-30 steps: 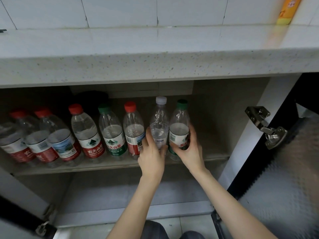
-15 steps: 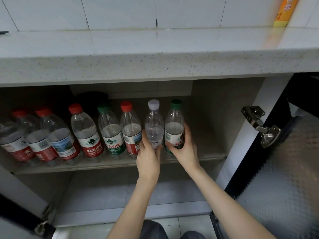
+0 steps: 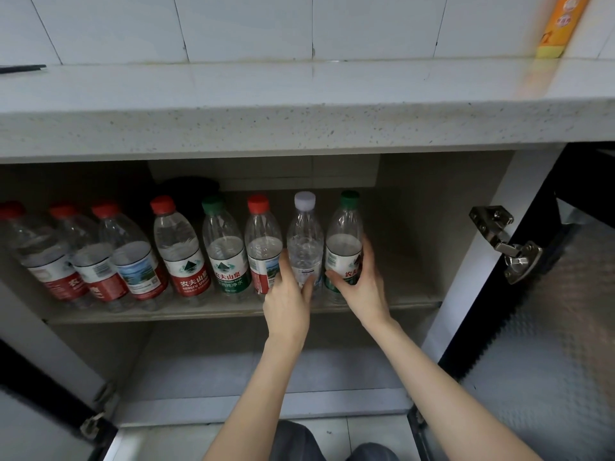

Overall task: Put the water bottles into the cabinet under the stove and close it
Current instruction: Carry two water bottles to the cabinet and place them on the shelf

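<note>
I am holding two bottles upright at the right end of the row on the cabinet shelf [image 3: 199, 311], in the centre of the frame. My left hand [image 3: 288, 294] is gripping the white-capped bottle [image 3: 304, 241] low on its body, fingers [image 3: 282, 262] curling round its left side. My right hand [image 3: 361, 287] is gripping the green-capped bottle [image 3: 344, 237] just beside it, fingers curling round its right side. Both bottles are standing between my two hands. I judge I am gripping low to keep them steady and tuck them against the red-capped bottle [image 3: 263, 241], saving shelf room. The right door [image 3: 549, 344] is standing open at the frame's right, so closing is not yet done
</note>
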